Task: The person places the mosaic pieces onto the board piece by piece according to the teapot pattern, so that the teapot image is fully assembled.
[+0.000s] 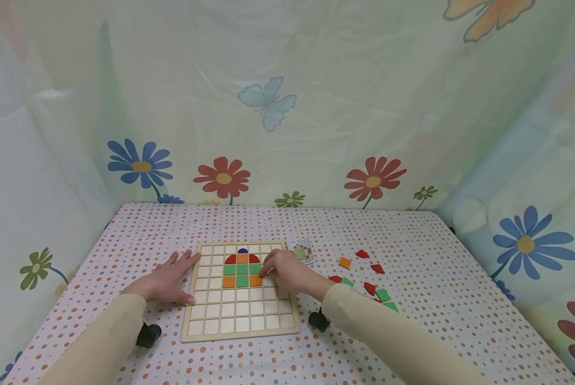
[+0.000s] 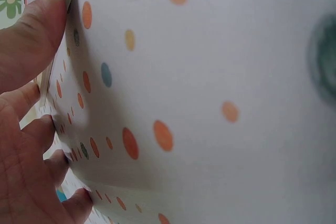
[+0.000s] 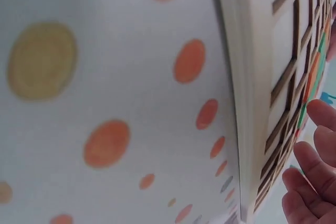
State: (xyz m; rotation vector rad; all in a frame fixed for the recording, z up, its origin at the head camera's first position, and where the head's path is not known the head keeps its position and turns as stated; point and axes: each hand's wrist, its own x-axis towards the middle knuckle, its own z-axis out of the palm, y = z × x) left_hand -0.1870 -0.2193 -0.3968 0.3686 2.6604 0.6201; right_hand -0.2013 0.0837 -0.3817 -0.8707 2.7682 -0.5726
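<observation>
A wooden grid board lies on the table, with coloured tiles set in its upper middle cells. A blue half-round piece is at the top; below it an orange square sits between two red rounded pieces, above rows of green and orange squares. My right hand is over the board's right side, its fingertips at the right edge of an orange tile. Its fingers are loosely bent in the right wrist view. My left hand lies spread at the board's left edge, thumb resting on the frame.
A small pattern card in clear plastic lies at the board's upper right corner. Loose red, green and orange tiles are scattered to the right, some partly behind my right forearm. A printed curtain hangs behind the dotted tablecloth.
</observation>
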